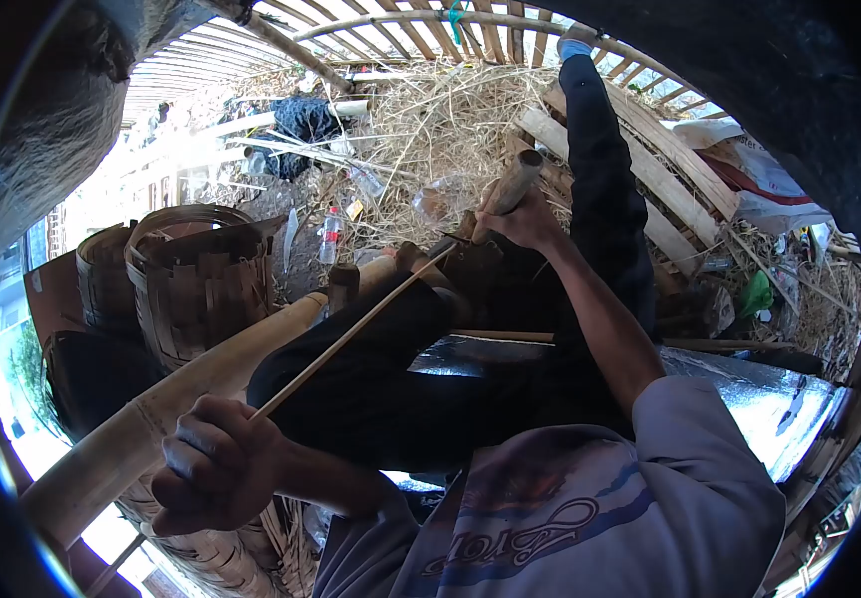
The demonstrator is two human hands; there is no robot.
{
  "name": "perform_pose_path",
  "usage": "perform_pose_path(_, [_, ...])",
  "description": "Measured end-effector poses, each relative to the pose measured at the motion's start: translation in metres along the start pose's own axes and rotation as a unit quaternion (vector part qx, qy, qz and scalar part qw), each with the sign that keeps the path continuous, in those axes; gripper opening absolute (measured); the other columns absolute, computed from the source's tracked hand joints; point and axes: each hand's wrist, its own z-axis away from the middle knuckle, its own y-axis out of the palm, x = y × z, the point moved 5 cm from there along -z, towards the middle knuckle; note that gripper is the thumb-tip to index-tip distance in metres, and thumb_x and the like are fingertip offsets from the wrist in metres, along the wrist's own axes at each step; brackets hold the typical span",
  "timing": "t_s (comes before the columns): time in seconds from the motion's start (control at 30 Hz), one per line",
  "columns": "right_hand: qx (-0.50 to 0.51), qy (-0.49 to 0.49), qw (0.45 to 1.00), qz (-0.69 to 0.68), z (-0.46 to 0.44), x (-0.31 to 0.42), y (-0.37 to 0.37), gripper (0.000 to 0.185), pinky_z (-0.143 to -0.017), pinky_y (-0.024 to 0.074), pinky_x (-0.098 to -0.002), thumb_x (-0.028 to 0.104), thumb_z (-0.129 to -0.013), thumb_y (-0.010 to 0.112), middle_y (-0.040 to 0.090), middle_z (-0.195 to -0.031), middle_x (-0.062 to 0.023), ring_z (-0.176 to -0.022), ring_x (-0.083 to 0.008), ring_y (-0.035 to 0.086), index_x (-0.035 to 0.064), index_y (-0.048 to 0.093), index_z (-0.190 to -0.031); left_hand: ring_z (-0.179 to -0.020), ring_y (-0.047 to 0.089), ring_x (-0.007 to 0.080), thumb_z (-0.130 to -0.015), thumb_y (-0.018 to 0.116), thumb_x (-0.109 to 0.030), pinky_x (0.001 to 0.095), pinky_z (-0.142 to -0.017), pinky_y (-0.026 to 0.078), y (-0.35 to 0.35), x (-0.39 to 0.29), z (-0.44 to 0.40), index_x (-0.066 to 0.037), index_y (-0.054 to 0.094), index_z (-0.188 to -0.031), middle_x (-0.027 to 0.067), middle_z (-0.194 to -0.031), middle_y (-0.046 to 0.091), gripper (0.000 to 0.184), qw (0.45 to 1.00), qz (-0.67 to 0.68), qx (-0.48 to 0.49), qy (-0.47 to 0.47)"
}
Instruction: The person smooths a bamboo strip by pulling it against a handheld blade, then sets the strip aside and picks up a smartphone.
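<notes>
Left hand (216, 463): was closed on the near end of a thin, pale bamboo strip (346, 339).
Right hand (525, 221): gripped a thick, brown wooden handle (515, 181).
Strip: ran diagonally between the hands, above black fabric trousers (391, 409).

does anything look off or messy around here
Yes, litter: a plastic bottle, crumpled black plastic and a green scrap lie around the scattered straw, out of keeping with the bamboo and wood. The thin strip between the hands shows no visible break.
</notes>
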Motion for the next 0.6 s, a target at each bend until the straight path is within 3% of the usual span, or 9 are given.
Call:
perform_pose_path(0.03, [0.041,0.010,0.996,0.079,0.002,0.013,-0.002,0.022,-0.067,0.0504,-0.0283,0.017,-0.071,0.072,0.066,-0.081,-0.0048,-0.075,-0.0128,0.063,0.0045,0.062,-0.085,-0.036,0.025,0.0051,-0.094,0.023,-0.052,0.0218,-0.043,0.025,0.002,-0.001,-0.001,-0.018,0.029,-0.059,-0.0068,-0.041,0.025,0.049,1.000,-0.019,-0.004,0.008])
perform_pose_path(0.1, [0.066,-0.049,0.991,0.101,0.009,0.028,-0.002,0.023,-0.069,0.0501,-0.0280,0.020,-0.071,0.072,0.066,-0.081,-0.0044,-0.076,-0.0135,0.063,0.0050,0.062,-0.086,-0.036,0.025,0.0051,-0.094,0.023,-0.052,0.0218,-0.043,0.025,0.003,0.000,0.001,-0.019,0.028,-0.058,-0.0067,-0.041,0.025,0.049,0.999,-0.035,-0.016,0.020])
perform_pose_path(0.17, [0.090,-0.082,0.987,-0.109,0.027,0.072,-0.005,0.024,-0.070,0.0496,-0.0277,0.020,-0.071,0.072,0.066,-0.081,-0.0044,-0.077,-0.0138,0.063,0.0044,0.063,-0.087,-0.036,0.025,0.0054,-0.094,0.023,-0.052,0.0219,-0.043,0.025,-0.001,-0.004,0.007,-0.018,0.028,-0.058,-0.0068,-0.041,0.024,0.050,0.999,-0.029,-0.029,0.013])
perform_pose_path(0.2, [0.093,-0.080,0.986,-0.110,0.027,0.065,-0.001,0.024,-0.070,0.0496,-0.0277,0.020,-0.071,0.072,0.066,-0.081,-0.0044,-0.077,-0.0138,0.063,0.0044,0.063,-0.087,-0.036,0.025,0.0054,-0.094,0.023,-0.052,0.0219,-0.043,0.025,-0.002,-0.004,0.008,-0.018,0.028,-0.058,-0.0068,-0.041,0.024,0.050,0.999,-0.032,-0.031,0.012])
perform_pose_path(0.3, [0.033,-0.082,0.993,-0.081,0.019,0.012,0.015,0.026,-0.071,0.0489,-0.0279,0.021,-0.071,0.072,0.066,-0.082,-0.0038,-0.078,-0.0141,0.063,0.0049,0.062,-0.088,-0.036,0.025,0.0050,-0.094,0.023,-0.052,0.0220,-0.043,0.024,0.001,-0.001,0.006,-0.018,0.027,-0.058,-0.0065,-0.041,0.023,0.050,1.000,-0.009,-0.007,0.009])
perform_pose_path(0.37, [-0.111,-0.038,0.993,-0.027,0.003,-0.030,0.009,0.024,-0.068,0.0493,-0.0286,0.022,-0.070,0.072,0.066,-0.079,-0.0044,-0.075,-0.0145,0.064,0.0045,0.063,-0.084,-0.037,0.023,0.0049,-0.094,0.022,-0.051,0.0226,-0.043,0.024,0.006,0.012,0.002,-0.018,0.025,-0.058,-0.0062,-0.042,0.022,0.050,0.997,-0.076,0.017,-0.030])
perform_pose_path(0.5, [-0.128,0.027,0.991,-0.013,-0.009,-0.017,-0.022,0.023,-0.065,0.0498,-0.0287,0.023,-0.069,0.073,0.066,-0.076,-0.0056,-0.071,-0.0151,0.064,0.0041,0.064,-0.078,-0.036,0.021,0.0051,-0.095,0.021,-0.051,0.0237,-0.043,0.024,0.006,0.005,-0.006,-0.018,0.025,-0.058,-0.0062,-0.042,0.021,0.049,1.000,-0.008,0.010,0.012])
perform_pose_path(0.57, [-0.063,-0.029,0.986,0.152,-0.010,-0.012,-0.022,0.030,-0.065,0.0519,-0.0329,0.027,-0.067,0.072,0.067,-0.074,-0.0117,-0.072,-0.0217,0.067,0.0003,0.065,-0.080,-0.036,0.019,0.0055,-0.095,0.021,-0.050,0.0242,-0.045,0.024,0.003,0.006,-0.002,-0.018,0.026,-0.058,-0.0064,-0.042,0.020,0.049,0.999,-0.023,-0.017,0.027])
perform_pose_path(0.6, [-0.064,-0.034,0.985,0.159,-0.009,-0.002,-0.026,0.030,-0.065,0.0519,-0.0329,0.027,-0.067,0.072,0.067,-0.074,-0.0117,-0.072,-0.0217,0.067,0.0003,0.065,-0.080,-0.036,0.019,0.0055,-0.095,0.021,-0.050,0.0242,-0.045,0.024,0.004,0.007,-0.002,-0.018,0.026,-0.058,-0.0064,-0.042,0.020,0.049,0.999,-0.020,-0.021,0.034])
